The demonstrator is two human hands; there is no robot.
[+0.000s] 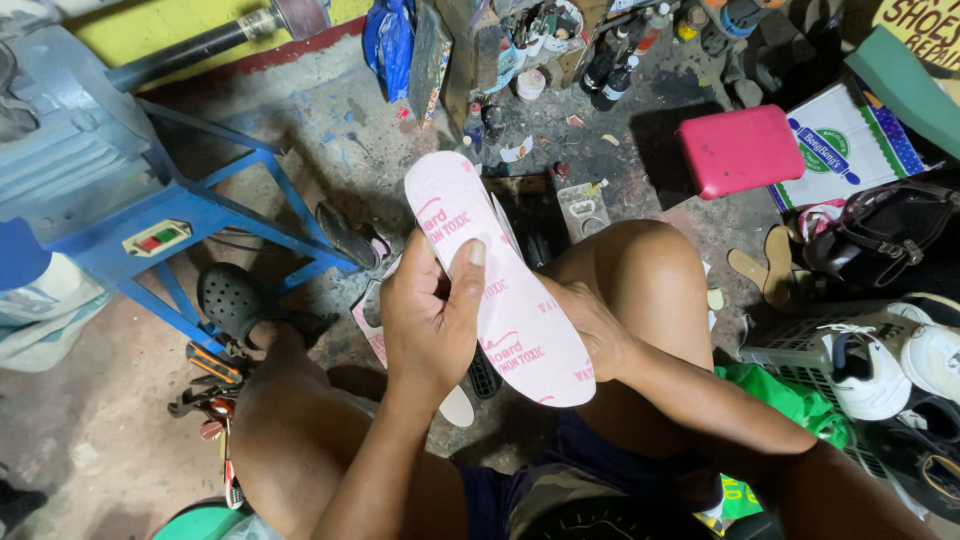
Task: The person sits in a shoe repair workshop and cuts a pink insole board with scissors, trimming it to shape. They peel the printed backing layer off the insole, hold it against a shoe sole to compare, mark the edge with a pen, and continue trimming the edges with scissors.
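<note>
A: What can you not see well here?

B: The right hand (590,325) is mostly behind the pink insole board (500,290), so its fingers are hidden and I cannot tell how its grip closes. The lower end of the board is covered partly by the left hand (430,315).

A: And at the edges?

B: The blue machine stand (150,215) is cut off at the left edge and the white sneakers (900,360) at the right. The bottles and jars (610,60) at the top are too small to tell apart. The tools (210,385) beside the left knee are partly hidden by the leg.
</note>
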